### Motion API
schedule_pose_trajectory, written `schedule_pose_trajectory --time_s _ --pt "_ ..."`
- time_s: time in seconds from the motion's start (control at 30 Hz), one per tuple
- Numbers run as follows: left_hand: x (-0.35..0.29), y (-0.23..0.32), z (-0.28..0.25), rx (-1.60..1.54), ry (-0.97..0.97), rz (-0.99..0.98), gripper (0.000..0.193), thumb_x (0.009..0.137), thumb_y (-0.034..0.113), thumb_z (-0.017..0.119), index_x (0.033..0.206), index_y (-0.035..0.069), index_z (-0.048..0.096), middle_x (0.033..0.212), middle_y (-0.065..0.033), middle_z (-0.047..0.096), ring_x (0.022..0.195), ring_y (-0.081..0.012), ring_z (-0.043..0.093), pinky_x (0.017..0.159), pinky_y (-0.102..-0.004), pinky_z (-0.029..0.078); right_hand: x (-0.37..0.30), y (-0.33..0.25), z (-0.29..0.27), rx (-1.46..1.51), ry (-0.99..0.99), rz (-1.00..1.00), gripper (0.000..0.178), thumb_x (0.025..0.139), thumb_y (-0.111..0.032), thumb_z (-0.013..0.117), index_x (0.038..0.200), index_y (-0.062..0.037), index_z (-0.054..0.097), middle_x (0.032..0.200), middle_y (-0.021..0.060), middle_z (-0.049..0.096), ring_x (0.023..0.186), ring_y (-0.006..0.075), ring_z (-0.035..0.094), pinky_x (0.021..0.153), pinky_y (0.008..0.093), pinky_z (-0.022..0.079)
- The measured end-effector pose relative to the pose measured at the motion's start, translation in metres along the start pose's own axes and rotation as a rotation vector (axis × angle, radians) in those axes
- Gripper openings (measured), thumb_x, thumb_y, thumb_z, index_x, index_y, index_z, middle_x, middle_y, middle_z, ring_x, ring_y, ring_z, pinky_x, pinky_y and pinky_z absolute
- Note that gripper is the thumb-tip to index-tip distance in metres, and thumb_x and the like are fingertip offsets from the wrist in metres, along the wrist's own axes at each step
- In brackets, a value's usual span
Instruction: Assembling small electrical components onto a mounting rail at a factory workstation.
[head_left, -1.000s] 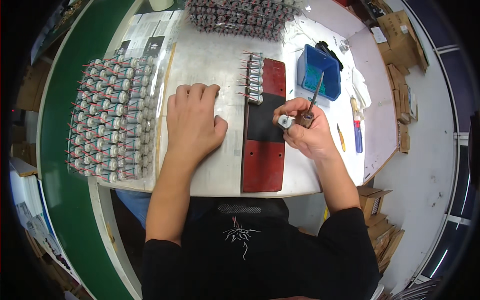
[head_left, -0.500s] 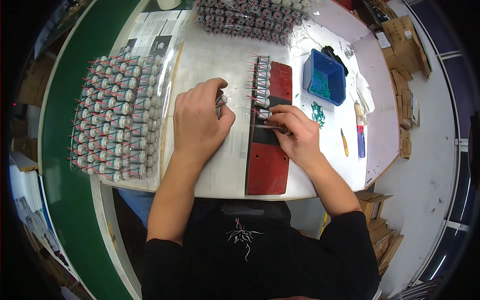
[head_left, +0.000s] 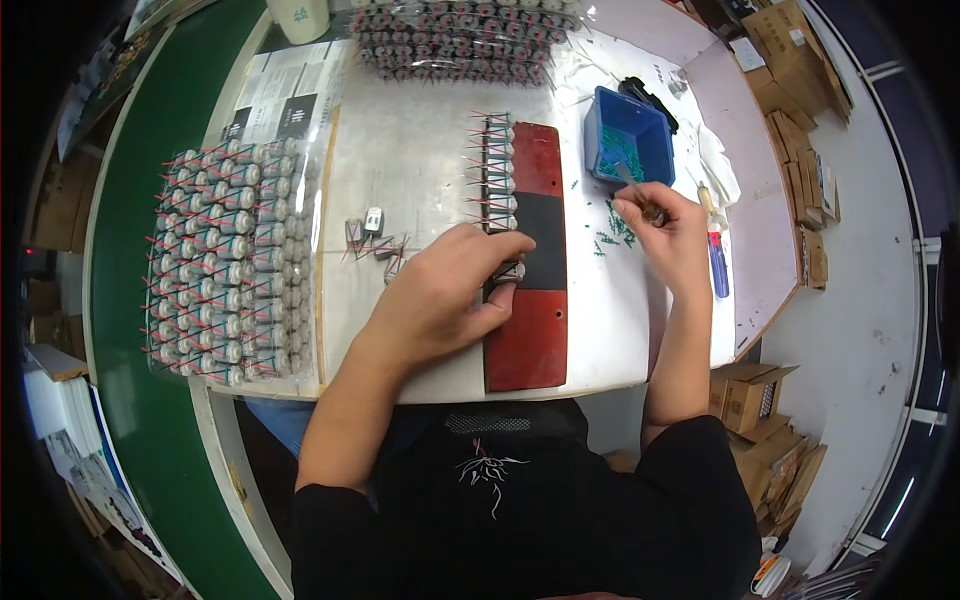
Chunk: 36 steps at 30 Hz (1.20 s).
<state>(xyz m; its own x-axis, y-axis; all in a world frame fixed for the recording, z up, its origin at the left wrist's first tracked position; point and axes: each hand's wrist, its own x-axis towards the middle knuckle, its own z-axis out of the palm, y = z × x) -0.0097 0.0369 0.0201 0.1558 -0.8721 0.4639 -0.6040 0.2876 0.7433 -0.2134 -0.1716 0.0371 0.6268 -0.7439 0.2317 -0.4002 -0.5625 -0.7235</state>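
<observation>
My left hand [head_left: 440,290] pinches a small motor [head_left: 509,271] at the left edge of a red and black board [head_left: 526,345]. Along that edge, beyond my fingers, stands a row of similar motors [head_left: 499,168] with red leads pointing left. My right hand [head_left: 672,235] grips a tool with a brown handle [head_left: 652,213] and a thin metal shaft, perhaps a screwdriver. The shaft's tip reaches the near side of a blue bin [head_left: 657,152] that holds small green pieces. More green pieces [head_left: 608,240] lie on the white table beside my right hand.
Several loose motors [head_left: 373,222] lie left of the board. A big batch of wired motors [head_left: 215,260] fills the table's left side; another plastic-wrapped batch [head_left: 450,40] is at the back. A blue-handled tool [head_left: 718,265] lies at right, near the pink side wall [head_left: 760,180].
My left hand has moved right to the board's edge with a motor, and loose motors now show on the table. My right hand has left the board with its tool, moving toward the blue bin.
</observation>
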Motion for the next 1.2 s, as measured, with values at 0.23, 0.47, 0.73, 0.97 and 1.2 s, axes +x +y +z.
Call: schedule_pose_trajectory --time_s 0.23,0.47,0.73,0.97,1.2 --pt "0.005 -0.006 0.005 0.169 -0.044 0.044 0.038 0.078 0.004 0.076 0.115 0.004 0.067 0.096 -0.0111 0.07 0.091 -0.029 0.065 0.078 -0.0405 0.054 -0.004 0.001 -0.008 -0.207 -0.312 0.038 0.018 0.081 -0.007 0.084 0.092 0.0009 0.072 0.087 0.0085 0.069 0.072 0.0178 0.062 0.067 0.0304 0.05" --pt "0.004 -0.008 -0.003 0.241 -0.009 0.031 0.039 0.076 0.008 0.078 0.114 0.006 0.068 0.095 -0.0083 0.07 0.086 -0.0276 0.065 0.075 -0.0402 0.053 -0.004 -0.001 -0.008 -0.333 -0.509 -0.011 0.018 0.079 -0.008 0.082 0.09 -0.0005 0.07 0.087 0.01 0.067 0.081 0.0276 0.066 0.073 0.036 0.052" --pt "0.003 -0.011 0.001 0.238 -0.003 0.006 0.039 0.075 0.01 0.079 0.113 0.008 0.069 0.095 -0.0065 0.071 0.083 -0.0262 0.065 0.073 -0.0392 0.053 -0.009 0.009 -0.003 -0.41 -0.362 -0.221 0.014 0.087 -0.005 0.076 0.097 -0.0003 0.067 0.087 0.0076 0.067 0.075 0.0231 0.064 0.069 0.0336 0.05" --pt "0.007 -0.002 -0.002 0.195 0.123 0.118 0.03 0.074 0.012 0.08 0.103 0.009 0.072 0.091 -0.0054 0.071 0.079 -0.0255 0.064 0.069 -0.0376 0.053 -0.026 -0.022 0.024 0.542 -0.201 0.122 0.011 0.1 -0.006 0.068 0.109 -0.0023 0.063 0.092 0.0029 0.062 0.071 0.0037 0.051 0.063 0.021 0.041" --pt "0.003 0.0 0.007 -0.054 0.095 0.126 0.018 0.074 0.012 0.081 0.091 0.01 0.074 0.079 -0.003 0.068 0.074 -0.0248 0.062 0.064 -0.0359 0.052 -0.036 -0.03 0.054 0.762 -0.39 -0.247 0.008 0.096 -0.001 0.07 0.104 -0.0011 0.069 0.108 0.0077 0.063 0.089 0.0078 0.06 0.078 0.0209 0.048"
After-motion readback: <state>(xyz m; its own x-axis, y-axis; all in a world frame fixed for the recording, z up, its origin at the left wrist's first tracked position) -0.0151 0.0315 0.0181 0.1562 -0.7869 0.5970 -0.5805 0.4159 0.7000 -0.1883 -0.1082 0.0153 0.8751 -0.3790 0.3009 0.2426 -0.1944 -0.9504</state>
